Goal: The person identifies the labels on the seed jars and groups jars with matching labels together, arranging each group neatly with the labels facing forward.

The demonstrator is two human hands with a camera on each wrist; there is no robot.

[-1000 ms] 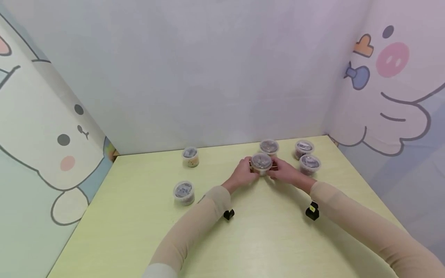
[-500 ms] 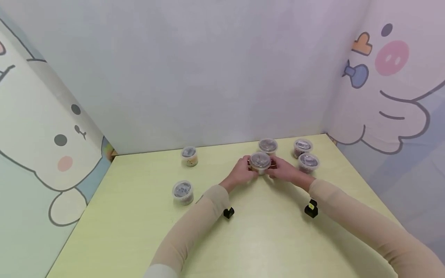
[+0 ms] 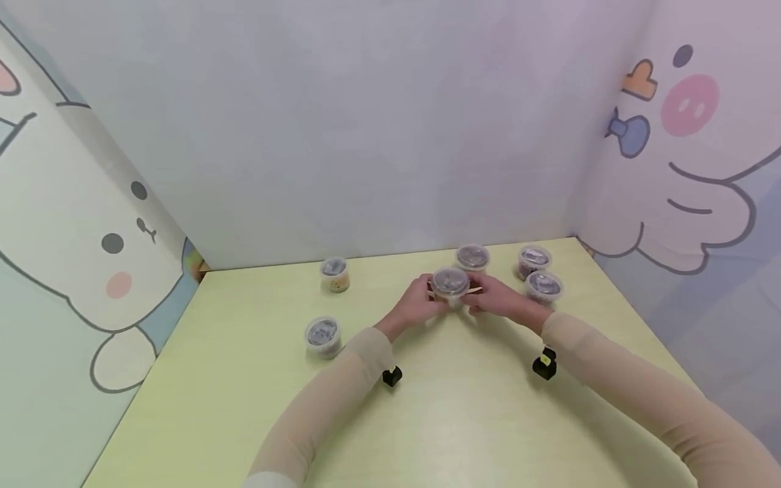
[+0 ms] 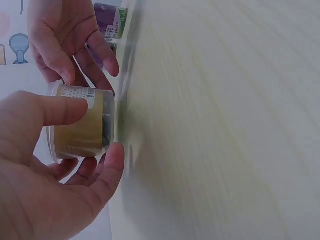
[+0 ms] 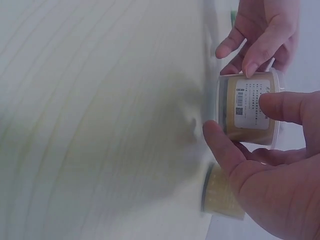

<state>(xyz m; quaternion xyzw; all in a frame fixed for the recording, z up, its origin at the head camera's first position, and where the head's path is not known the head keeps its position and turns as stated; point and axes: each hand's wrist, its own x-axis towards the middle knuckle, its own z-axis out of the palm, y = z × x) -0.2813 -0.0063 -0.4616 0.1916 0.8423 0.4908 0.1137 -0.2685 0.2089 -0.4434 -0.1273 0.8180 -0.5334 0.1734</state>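
Note:
A small round plastic tub [image 3: 450, 282] with a clear lid and a tan band round its side is held between both hands, just in front of another tub. My left hand [image 3: 417, 301] grips its left side. In the left wrist view the thumb lies along the band of the tub [image 4: 80, 131] and the fingers curl beneath. My right hand [image 3: 497, 297] grips the opposite side. Its thumb presses by a white printed label [image 5: 247, 112] in the right wrist view.
Right behind stands a similar lidded tub [image 3: 472, 256]. Two more, a rear tub [image 3: 533, 259] and a front tub [image 3: 544, 285], stand to the right. On the left are a tan tub [image 3: 335, 274] and a nearer tub [image 3: 323, 336]. A pale wall [image 3: 390, 169] borders the table's [image 3: 464, 420] far edge.
The held tub has shifted slightly left, and my left hand has moved left with it. Both hands keep their grip. The other tubs stand where they were.

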